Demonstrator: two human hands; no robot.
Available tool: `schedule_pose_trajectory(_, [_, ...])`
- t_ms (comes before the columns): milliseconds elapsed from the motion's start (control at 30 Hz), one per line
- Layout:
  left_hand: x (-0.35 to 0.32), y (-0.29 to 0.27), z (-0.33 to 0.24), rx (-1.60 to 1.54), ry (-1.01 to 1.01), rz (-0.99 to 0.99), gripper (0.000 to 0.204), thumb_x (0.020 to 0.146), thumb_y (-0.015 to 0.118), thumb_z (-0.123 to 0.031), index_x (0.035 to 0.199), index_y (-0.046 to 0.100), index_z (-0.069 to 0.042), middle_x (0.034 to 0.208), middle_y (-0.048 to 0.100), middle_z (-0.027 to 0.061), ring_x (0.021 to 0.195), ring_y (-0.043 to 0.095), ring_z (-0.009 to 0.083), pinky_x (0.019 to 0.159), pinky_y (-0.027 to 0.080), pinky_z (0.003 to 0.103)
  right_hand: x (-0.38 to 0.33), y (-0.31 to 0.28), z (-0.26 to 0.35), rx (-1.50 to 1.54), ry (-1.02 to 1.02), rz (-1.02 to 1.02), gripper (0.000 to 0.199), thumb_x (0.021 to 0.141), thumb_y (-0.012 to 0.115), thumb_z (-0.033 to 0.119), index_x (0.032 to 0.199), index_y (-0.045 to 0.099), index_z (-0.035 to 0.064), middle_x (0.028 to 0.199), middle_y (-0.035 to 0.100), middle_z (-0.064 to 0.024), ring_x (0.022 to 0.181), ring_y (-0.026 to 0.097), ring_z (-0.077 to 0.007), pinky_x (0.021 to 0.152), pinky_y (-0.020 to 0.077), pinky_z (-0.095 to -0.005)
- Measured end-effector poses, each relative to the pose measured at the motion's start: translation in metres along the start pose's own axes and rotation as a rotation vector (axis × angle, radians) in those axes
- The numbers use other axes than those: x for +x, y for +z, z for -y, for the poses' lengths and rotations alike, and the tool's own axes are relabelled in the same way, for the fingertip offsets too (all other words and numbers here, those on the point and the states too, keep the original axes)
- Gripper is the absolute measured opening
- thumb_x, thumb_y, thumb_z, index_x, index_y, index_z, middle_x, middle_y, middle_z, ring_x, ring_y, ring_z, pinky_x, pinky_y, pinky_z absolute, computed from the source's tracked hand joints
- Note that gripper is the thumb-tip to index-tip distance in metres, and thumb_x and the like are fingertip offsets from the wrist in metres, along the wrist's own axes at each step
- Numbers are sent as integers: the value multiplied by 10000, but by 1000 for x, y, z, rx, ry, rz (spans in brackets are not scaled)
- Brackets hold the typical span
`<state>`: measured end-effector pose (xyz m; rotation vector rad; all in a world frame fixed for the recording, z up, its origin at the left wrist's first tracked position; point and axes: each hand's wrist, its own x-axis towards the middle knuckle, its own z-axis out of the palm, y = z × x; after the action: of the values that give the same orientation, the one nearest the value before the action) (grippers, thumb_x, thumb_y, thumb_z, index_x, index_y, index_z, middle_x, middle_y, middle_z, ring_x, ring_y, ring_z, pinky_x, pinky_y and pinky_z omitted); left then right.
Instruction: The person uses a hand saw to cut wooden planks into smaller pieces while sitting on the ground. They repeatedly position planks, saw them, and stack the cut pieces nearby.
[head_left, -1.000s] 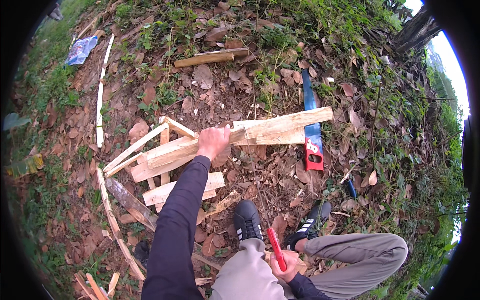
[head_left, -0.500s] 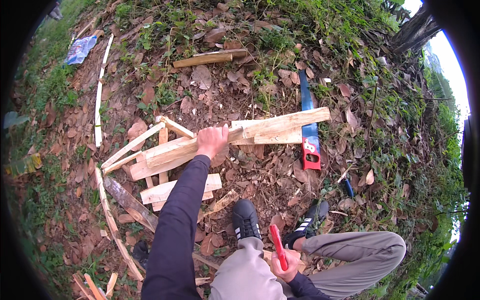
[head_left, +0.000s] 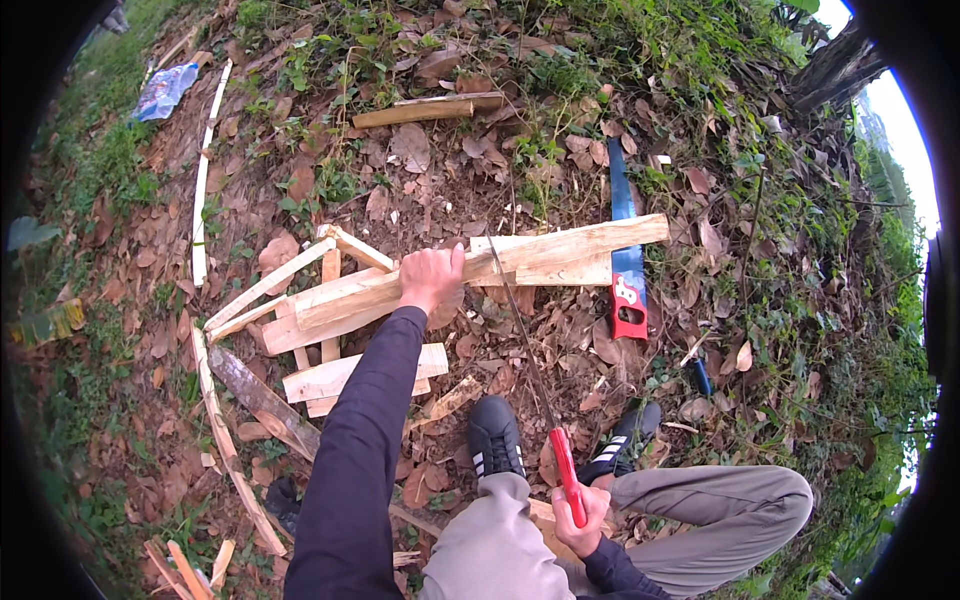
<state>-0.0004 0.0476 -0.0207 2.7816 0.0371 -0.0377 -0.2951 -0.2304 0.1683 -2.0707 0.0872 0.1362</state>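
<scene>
A long, pale wooden board [head_left: 575,242] lies slantwise across other planks in front of me. My left hand [head_left: 430,279] is closed over it near its middle, pressing from above. Down by my right leg, my right hand [head_left: 584,518] grips the red handle of a handsaw [head_left: 527,345]. Its thin dark blade shows nearly edge-on and reaches up to the board, just right of my left hand. Whether the teeth are in the wood I cannot tell. Under the board's right part lies a shorter plank [head_left: 565,272].
A second saw [head_left: 628,262], blue-bladed and red-handled, lies beneath the board's right end. Near it rests a blue-handled tool [head_left: 701,376]. Short boards [head_left: 365,372] and a wooden frame [head_left: 268,285] are at left, a split log [head_left: 415,114] farther off. Leaves cover the soil around my shoes [head_left: 495,437].
My right hand has moved slightly up and right with the saw. Its blade, hardly visible before, now shows as a dark line up to the board. My left hand keeps its grip.
</scene>
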Motion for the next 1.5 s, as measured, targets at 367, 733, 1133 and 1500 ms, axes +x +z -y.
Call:
schedule_pose_trajectory(367, [-2,0,-3,29,26,-30,574,1008,420,-422,727,754,-50,683,686,209,645,690,387,664,547,498,1,23,-55,13,-187,36,73,734,654,28,682,604,24,539,536,-97,424,560,-260,460,451,-348])
schedule_pose_trajectory(733, [1,-5,-7,38,21,-1,578,1010,414,-428,736,755,-50,698,690,213,669,697,391,674,550,499,8,-9,-34,49,53,34,68,792,650,39,732,640,9,488,447,-59,384,492,-220,442,404,-323])
schedule_pose_trajectory(1133, [2,3,-1,100,27,-19,590,1011,410,-436,719,760,-62,689,696,206,643,701,373,649,556,482,0,-16,-38,16,-31,39,109,784,676,43,704,608,16,505,480,-102,401,533,-244,449,412,-344])
schedule_pose_trajectory(1500, [4,-1,-7,61,46,-18,569,1027,394,-404,746,750,-60,687,678,214,650,679,410,654,542,512,9,-11,-49,22,-58,27,111,757,651,23,659,600,18,516,528,-106,421,570,-271,463,461,-347])
